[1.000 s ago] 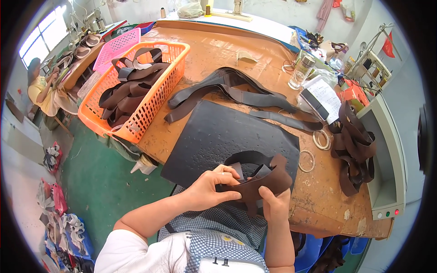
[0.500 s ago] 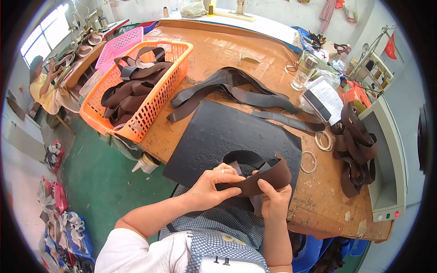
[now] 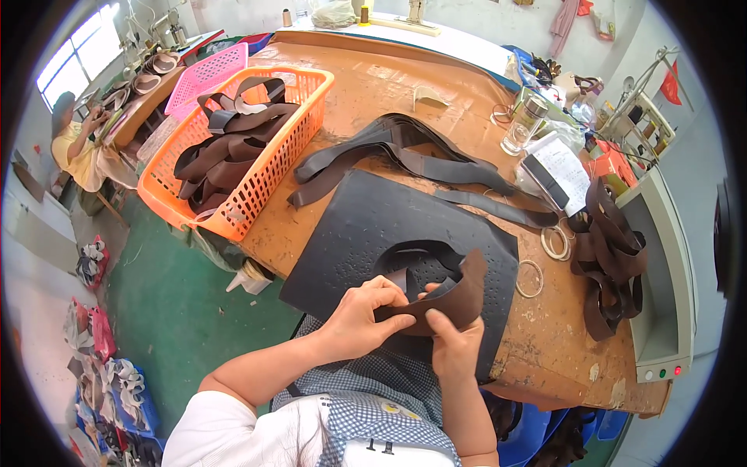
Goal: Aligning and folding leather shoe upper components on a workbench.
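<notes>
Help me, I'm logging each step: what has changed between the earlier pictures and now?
The right hand has moved left, closer to the left hand, and the right part of the brown strip has shifted left too. Both hands still hold the strip; nothing was let go. The orange basket and black mat stayed put.

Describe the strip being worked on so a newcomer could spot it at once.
On the big brown worktable, find the black mat at the near edge. Over its near part, the left hand and right hand hold a curled dark brown strip. Similar strips lie in the orange basket, others at the table's right; this is the only one in the hands.
</notes>
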A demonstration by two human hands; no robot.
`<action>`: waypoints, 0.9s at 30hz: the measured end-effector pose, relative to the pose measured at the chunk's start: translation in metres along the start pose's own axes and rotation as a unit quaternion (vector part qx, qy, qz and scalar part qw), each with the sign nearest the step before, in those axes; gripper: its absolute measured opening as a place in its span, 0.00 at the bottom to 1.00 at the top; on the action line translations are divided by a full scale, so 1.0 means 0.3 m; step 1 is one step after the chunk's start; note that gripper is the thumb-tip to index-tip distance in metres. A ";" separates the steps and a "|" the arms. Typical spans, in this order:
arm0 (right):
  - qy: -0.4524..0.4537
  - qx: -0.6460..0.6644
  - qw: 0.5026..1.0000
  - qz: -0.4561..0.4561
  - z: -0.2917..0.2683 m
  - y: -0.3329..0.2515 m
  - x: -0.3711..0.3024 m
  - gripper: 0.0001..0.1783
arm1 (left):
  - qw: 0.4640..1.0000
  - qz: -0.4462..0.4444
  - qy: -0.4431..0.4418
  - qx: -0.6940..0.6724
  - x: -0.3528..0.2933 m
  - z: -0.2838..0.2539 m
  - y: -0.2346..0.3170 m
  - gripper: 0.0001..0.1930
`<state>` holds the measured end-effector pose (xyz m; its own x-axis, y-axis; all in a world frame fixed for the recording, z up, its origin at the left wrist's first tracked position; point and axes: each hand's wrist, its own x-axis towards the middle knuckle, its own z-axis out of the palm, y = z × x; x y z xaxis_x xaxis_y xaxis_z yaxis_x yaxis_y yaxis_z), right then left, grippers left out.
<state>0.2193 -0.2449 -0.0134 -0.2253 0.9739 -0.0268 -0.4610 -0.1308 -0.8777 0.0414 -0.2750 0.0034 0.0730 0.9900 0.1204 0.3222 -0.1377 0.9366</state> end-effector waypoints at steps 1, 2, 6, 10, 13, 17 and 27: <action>0.003 0.030 1.000 0.006 -0.007 -0.018 0.015 0.18 | 1.000 -0.012 -0.010 -0.001 0.000 -0.001 0.003 0.09; 0.007 0.060 0.998 0.012 -0.018 -0.031 0.023 0.17 | 1.000 -0.012 -0.012 -0.002 -0.002 0.001 -0.001 0.09; -0.003 0.052 0.998 0.023 -0.029 -0.026 0.031 0.15 | 0.999 -0.033 -0.015 -0.028 -0.011 0.003 -0.009 0.10; 0.018 0.043 0.999 0.022 -0.037 -0.027 0.029 0.14 | 0.999 0.020 -0.005 -0.030 -0.008 0.018 -0.012 0.14; 0.033 0.041 0.998 0.025 -0.030 -0.032 0.030 0.14 | 0.999 0.016 -0.021 -0.024 -0.005 0.007 -0.014 0.16; 0.057 0.032 0.997 0.032 -0.031 -0.025 0.029 0.13 | 0.998 0.030 -0.042 -0.032 0.000 -0.005 -0.037 0.18; 0.043 -0.002 0.999 -0.007 -0.016 0.004 0.021 0.13 | 0.997 0.060 -0.037 0.035 -0.006 -0.009 0.001 0.19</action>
<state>0.2216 -0.2381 -0.0169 -0.1446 0.9880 -0.0544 -0.4608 -0.1159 -0.8799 0.0390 -0.2768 0.0044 0.1844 0.9616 0.2035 0.3723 -0.2600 0.8910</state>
